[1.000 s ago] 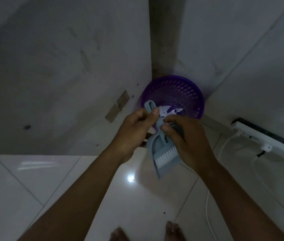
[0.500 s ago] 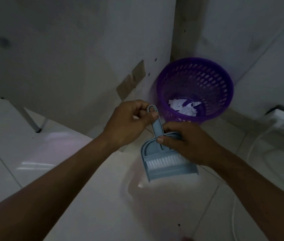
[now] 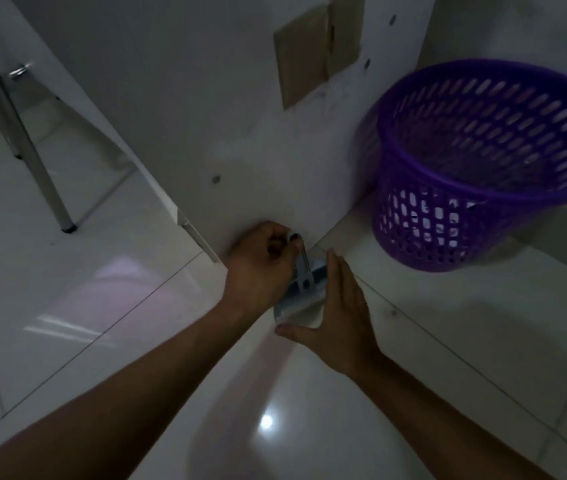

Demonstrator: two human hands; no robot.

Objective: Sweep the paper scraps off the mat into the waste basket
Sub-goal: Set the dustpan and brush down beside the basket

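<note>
Head: left hand grips one dustpan; one basket.

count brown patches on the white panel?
2: larger patch high on the panel, left of the waste basket; smaller patch right of it, edges meeting. Frame crops the top; more may be hidden.

White panel with tan patches, metal leg, glossy tiled floor

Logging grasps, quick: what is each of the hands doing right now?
The left hand: closed round the handle of the dustpan set.
The right hand: open, fingers straight, alongside the dustpan set, holding nothing.
</note>
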